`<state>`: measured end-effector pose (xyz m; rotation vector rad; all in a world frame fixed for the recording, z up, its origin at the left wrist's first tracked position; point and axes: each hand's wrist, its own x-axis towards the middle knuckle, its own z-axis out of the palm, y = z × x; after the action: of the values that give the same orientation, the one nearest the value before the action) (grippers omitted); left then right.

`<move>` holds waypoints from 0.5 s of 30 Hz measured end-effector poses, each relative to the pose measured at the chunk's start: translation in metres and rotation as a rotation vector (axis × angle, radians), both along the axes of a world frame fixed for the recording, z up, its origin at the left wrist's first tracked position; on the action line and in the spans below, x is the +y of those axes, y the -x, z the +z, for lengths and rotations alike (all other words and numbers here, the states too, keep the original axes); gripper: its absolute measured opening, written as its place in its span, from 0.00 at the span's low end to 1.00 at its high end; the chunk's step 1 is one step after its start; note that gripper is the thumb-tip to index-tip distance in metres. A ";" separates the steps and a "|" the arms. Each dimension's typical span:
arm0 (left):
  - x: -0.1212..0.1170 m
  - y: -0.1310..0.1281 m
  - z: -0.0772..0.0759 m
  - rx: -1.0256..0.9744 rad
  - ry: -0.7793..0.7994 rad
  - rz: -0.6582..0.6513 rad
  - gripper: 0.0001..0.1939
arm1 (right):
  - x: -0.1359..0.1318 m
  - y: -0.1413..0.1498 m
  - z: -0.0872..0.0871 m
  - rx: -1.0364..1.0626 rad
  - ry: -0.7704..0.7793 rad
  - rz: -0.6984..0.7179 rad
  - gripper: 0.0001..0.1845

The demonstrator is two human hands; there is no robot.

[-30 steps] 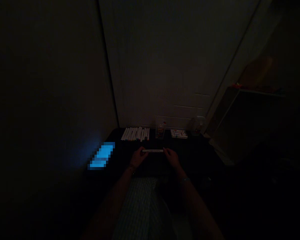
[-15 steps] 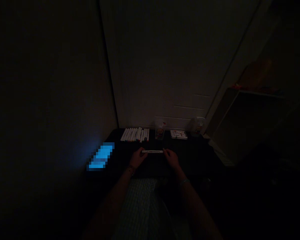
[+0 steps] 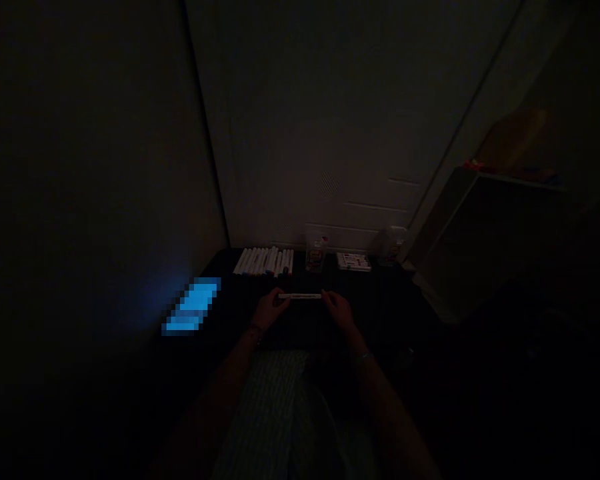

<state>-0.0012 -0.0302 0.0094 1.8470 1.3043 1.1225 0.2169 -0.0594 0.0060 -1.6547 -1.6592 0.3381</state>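
Between my hands a white marker lies crosswise, level, with dark print along its barrel. My left hand is closed on its left end, fingers and thumb pinching it. At the other end, my right hand pinches the marker between thumb and fingertips. Beyond my left hand, a row of several white markers lies side by side on the dark table. Dim light hides the finer detail of the fingers and whether the marker touches the tabletop.
A clear plastic case stands against the wall, with a flat white pack to its right and another clear case farther right. A glowing, blurred-out screen lies at the left. A shelf unit stands at the right.
Both hands still hold the marker at its two ends. The whole scene sits slightly higher and farther left in view, as my head has shifted a little.
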 end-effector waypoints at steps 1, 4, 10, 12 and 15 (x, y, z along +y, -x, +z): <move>0.001 0.000 0.000 0.004 0.006 -0.009 0.14 | 0.000 0.000 0.000 0.000 -0.007 -0.001 0.24; 0.001 0.001 -0.002 0.021 0.012 -0.010 0.14 | 0.001 0.001 -0.001 0.002 -0.016 -0.014 0.24; 0.000 0.000 -0.004 0.052 -0.029 0.030 0.15 | -0.001 0.001 0.003 -0.007 0.005 -0.011 0.23; 0.000 0.000 -0.004 0.056 -0.041 0.021 0.16 | -0.001 0.001 0.003 -0.009 0.010 -0.010 0.24; 0.000 0.000 -0.004 0.057 -0.050 0.009 0.15 | -0.001 0.001 0.003 -0.011 -0.007 0.003 0.25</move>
<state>-0.0012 -0.0302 0.0057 1.9240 1.3292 1.1245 0.2162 -0.0602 0.0086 -1.6515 -1.6690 0.3245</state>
